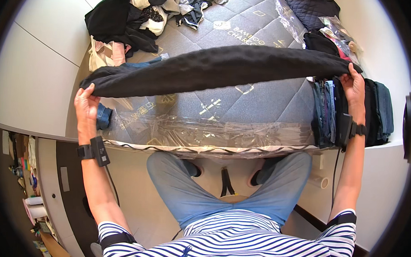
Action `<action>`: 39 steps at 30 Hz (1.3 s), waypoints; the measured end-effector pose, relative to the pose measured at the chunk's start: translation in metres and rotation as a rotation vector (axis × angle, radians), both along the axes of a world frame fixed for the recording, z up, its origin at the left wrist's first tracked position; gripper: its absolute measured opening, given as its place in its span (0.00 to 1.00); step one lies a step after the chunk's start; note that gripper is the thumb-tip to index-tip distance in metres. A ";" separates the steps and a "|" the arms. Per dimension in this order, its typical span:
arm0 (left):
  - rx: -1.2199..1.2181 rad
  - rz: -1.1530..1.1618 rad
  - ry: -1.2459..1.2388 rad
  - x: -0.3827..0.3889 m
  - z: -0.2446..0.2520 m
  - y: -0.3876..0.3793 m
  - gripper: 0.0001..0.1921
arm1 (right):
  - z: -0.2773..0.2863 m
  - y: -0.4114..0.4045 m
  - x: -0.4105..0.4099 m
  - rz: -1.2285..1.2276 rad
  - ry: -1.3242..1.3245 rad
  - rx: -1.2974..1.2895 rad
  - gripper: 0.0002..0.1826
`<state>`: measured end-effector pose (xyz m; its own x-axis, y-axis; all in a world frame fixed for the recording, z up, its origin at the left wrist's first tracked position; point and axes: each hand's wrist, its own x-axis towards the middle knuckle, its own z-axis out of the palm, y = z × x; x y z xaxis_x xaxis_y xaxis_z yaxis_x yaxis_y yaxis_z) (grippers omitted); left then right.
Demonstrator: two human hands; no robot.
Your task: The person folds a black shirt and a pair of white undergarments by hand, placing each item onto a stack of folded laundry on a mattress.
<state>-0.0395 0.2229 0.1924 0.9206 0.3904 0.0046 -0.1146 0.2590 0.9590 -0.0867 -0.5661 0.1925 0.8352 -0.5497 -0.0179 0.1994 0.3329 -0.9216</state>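
Note:
A long black cloth garment [221,70] is stretched sideways in front of me, held up over the mattress [270,107]. My left hand [87,104] pinches its left end between thumb and fingers. At the far end, my right hand [354,86] grips the other tip. The garment looks narrow, perhaps a folded trouser leg or pair of trousers; its exact kind is hard to tell. Below my right hand stands a row of folded jeans and dark clothes [328,109]. A folded piece of denim [104,116] lies beside my left wrist.
Loose clothes [127,20] are heaped at the mattress's far left. A dark quilted item [311,11] and plastic-bagged things [346,38] lie far right. Clear plastic wrap [205,128] covers the near mattress edge. White cabinet panels [30,78] rise on the left, beside shelves with small items [36,207].

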 end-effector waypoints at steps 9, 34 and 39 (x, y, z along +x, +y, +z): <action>0.162 0.000 0.229 -0.064 -0.078 -0.020 0.10 | -0.103 0.021 -0.105 -0.153 0.420 -0.074 0.04; 1.096 -0.222 0.326 0.030 -0.177 -0.149 0.18 | -0.176 0.201 -0.097 0.363 0.765 -1.048 0.14; 1.287 -0.213 0.414 0.043 -0.180 -0.171 0.12 | -0.180 0.199 -0.099 0.353 0.770 -1.052 0.13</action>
<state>0.0033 0.0517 0.0128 0.9846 0.1711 -0.0346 0.1661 -0.8571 0.4876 -0.1856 -0.3671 0.0120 0.9021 -0.3527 -0.2486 -0.4288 -0.6687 -0.6074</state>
